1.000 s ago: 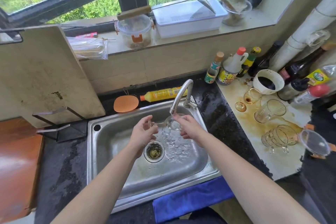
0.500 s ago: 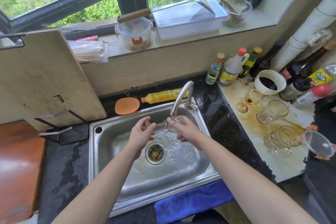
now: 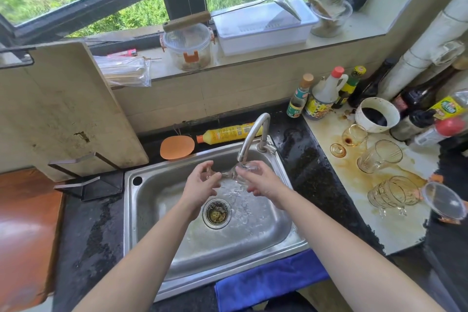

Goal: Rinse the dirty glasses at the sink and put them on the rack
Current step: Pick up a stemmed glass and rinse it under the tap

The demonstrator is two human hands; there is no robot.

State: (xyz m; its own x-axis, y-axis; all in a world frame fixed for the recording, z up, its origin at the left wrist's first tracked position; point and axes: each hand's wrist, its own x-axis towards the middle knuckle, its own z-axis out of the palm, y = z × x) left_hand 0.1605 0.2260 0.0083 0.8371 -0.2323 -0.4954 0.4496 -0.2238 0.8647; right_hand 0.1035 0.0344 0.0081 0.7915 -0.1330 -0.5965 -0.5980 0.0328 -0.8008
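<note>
Over the steel sink [image 3: 141, 213] I hold a clear stemmed glass [image 3: 236, 172] sideways under the running tap [image 3: 249, 138]. My left hand [image 3: 202, 185] grips its foot and stem; my right hand [image 3: 260, 182] wraps its bowl below the spout. Water splashes into the basin beside the drain [image 3: 216, 213]. Dirty glasses wait on the stained counter to the right: a small stemmed glass [image 3: 353, 135], a tumbler [image 3: 379, 156] and a ribbed mug on its side [image 3: 393, 194]. A black metal rack [image 3: 83, 180] stands left of the sink.
A large cutting board [image 3: 65, 109] leans on the rack. An orange sponge [image 3: 177, 147] and a yellow bottle [image 3: 225, 132] lie behind the sink. Sauce bottles [image 3: 321, 99] and a white bowl [image 3: 377, 114] crowd the right back. A blue cloth [image 3: 268, 281] hangs at the front edge.
Both hands stay under the tap with the glass, shifting slightly; the glass has turned a little in my grip. Water keeps running.
</note>
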